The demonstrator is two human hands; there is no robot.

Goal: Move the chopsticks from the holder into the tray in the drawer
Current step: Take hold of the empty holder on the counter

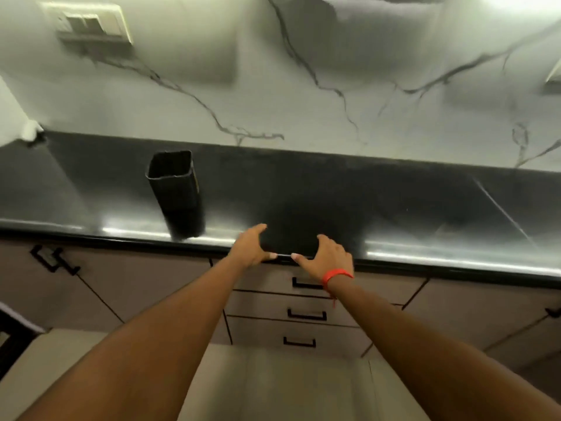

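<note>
Both hands rest at the front edge of the black countertop (394,208), the left hand (250,246) and right hand (329,256) spread wide, fingers curled over the edge, holding nothing. The black chopstick holder (177,192) stands upright just left of them; no chopsticks show. Three closed drawers (303,308) sit below; the counter to the right lies bare.

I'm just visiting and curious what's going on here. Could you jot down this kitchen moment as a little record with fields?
holder: black, square-mouthed, upright on the counter, no chopsticks visible in it
counter: dark, glossy
left hand: open, at the counter's front edge
right hand: open, at the same edge, thumbs nearly meeting
wristband: red, on the right wrist
drawers: three stacked below the hands, all shut
tray: not in view
</note>
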